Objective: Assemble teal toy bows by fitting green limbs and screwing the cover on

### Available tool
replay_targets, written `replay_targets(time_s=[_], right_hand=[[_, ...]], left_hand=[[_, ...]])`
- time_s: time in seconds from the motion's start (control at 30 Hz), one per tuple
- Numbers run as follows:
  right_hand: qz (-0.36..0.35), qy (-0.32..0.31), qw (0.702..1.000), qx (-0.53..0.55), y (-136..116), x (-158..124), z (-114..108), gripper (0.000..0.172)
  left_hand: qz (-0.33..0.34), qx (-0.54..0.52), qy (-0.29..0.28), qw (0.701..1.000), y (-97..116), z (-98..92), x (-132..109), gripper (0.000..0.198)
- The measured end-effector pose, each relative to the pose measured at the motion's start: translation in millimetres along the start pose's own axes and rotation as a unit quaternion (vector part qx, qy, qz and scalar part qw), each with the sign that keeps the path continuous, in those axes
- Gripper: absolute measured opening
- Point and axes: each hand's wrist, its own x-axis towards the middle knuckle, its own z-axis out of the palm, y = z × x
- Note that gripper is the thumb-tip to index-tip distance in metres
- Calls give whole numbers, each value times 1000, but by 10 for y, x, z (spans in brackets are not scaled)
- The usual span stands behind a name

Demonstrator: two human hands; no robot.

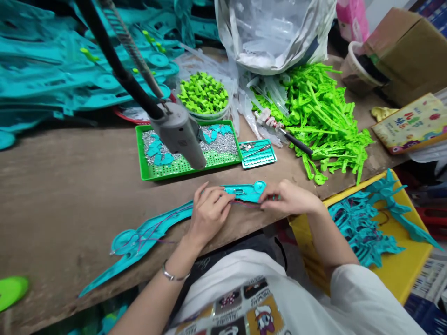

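A long teal plastic shell part (167, 221) lies at a slant along the front of the table. Its left end tapers to a point, and each end has a round disc. Thin purple wires (159, 240) run along its inside. My left hand (209, 211) is closed over the middle of the shell, fingers bent onto its upper edge. At the right end, beside the round disc, my right hand (288, 197) has its fingers curled in a pinch. A stretch of wire passes between the hands; what the right fingertips hold is hidden.
Behind the shell stands a green tray (141, 158) of small metal pieces and teal parts. A small teal tray (260, 160) adjoins it. A screwdriver (296, 142) lies by piled green parts (324, 116). A lamp-like tool (179, 135) hangs overhead. A yellow crate (412, 274) holds teal parts.
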Motion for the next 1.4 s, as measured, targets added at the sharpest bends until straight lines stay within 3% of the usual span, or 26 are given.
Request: replay_targets(time_s=[0.07, 0.13, 0.23, 0.43, 0.6, 0.73, 0.8, 0.93, 1.13, 1.4], right_hand=[[12, 150, 989, -17, 166, 227, -93, 15], [10, 288, 956, -57, 331, 513, -179, 23], [8, 355, 927, -117, 521, 937, -255, 30], [92, 323, 910, -245, 649, 1351, -237, 24], [135, 312, 895, -289, 634, 1373, -206, 23], [120, 304, 894, -305, 603, 1355, -216, 23], [125, 295, 894, -314, 597, 1354, -228, 22], [133, 293, 888, -329, 641, 1380, -239, 22], [73, 319, 896, -300, 710, 1409, -194, 22], [66, 297, 887, -348, 556, 1326, -182, 26]], left_hand=[[22, 8, 11, 1000, 49, -57, -21, 22], [43, 13, 15, 999, 123, -143, -57, 23], [61, 11, -1, 998, 241, -292, -145, 23], [45, -32, -77, 995, 319, -448, -322, 14], [16, -5, -69, 997, 221, -430, -308, 43], [-50, 57, -107, 991, 158, -378, -246, 79], [-82, 71, -121, 987, 139, -343, -239, 87], [-109, 74, -121, 984, 101, -271, -264, 84], [-122, 82, -105, 984, 65, -199, -282, 75], [-122, 93, -111, 982, 71, -188, -276, 66]])
